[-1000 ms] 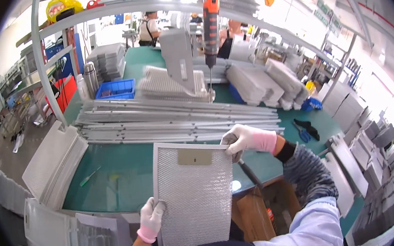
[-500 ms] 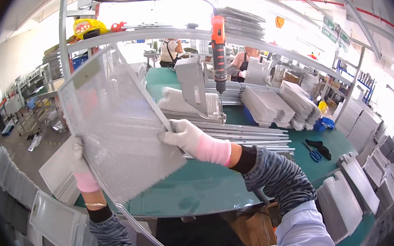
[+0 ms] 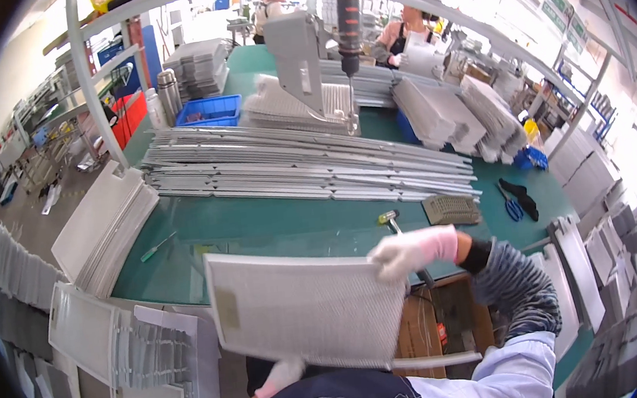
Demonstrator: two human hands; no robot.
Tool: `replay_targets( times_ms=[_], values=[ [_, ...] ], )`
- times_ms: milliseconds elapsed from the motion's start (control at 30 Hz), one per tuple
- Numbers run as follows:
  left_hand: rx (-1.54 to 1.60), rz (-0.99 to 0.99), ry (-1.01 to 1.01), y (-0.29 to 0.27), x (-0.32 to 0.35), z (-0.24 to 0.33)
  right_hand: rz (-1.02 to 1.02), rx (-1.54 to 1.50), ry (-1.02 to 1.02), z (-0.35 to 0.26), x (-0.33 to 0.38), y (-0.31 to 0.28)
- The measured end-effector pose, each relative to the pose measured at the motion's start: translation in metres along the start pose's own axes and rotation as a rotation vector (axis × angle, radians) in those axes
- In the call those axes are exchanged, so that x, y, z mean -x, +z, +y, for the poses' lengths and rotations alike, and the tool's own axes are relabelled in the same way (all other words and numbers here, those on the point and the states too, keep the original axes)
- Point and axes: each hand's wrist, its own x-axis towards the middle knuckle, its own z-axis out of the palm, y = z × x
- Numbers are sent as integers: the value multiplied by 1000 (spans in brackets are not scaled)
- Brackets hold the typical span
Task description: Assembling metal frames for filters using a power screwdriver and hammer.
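A grey mesh panel (image 3: 306, 307) with a pale metal frame lies nearly level before me, over the near table edge. My right hand (image 3: 404, 254), in a white and pink glove, is closed on its upper right corner. My left hand (image 3: 280, 377), gloved alike, grips the panel's lower edge; its fingertips are hidden there. From the lower right corner a thin metal strip (image 3: 437, 360) juts out to the right. A hammer (image 3: 390, 220) lies just beyond my right hand, its handle partly covered by that hand.
Long metal strips (image 3: 308, 165) lie across the green table (image 3: 190, 219). An orange power screwdriver (image 3: 349, 23) hangs above a grey fixture (image 3: 296, 59). Panel stacks (image 3: 99, 231) stand left. A screwdriver (image 3: 158, 247), brown block (image 3: 451, 209) and blue scissors (image 3: 513, 207) lie about. Another person (image 3: 398, 34) works beyond.
The mesh panel has come down from upright to nearly level and turned counterclockwise. My left hand has dropped toward my body; my right hand has moved right and down. The view has shifted.
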Motion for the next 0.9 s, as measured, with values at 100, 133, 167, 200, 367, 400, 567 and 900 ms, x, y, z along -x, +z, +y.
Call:
replay_targets(
  times_ms=[100,133,167,200,367,400,567,900],
  values=[
    [-813,-647,-162,-44,41,22,-14,-431,4,76,-3,54],
    [-956,-664,-341,-49,36,65,-32,-519,42,78,-3,56],
    [-1102,-679,-519,-48,19,113,-23,-572,0,84,-8,61],
    [-1296,-510,-126,-44,10,136,-62,-566,-48,81,-16,61],
    [-1598,-431,759,-25,-88,162,-190,-529,-153,68,-34,55],
    [-1627,-539,514,-24,-98,144,-214,-512,-128,64,-35,54],
    [-1395,-1011,143,94,-142,85,-143,-474,-79,69,-25,72],
    [-1648,-858,658,127,-137,66,543,34,-28,43,22,87]
  ],
)
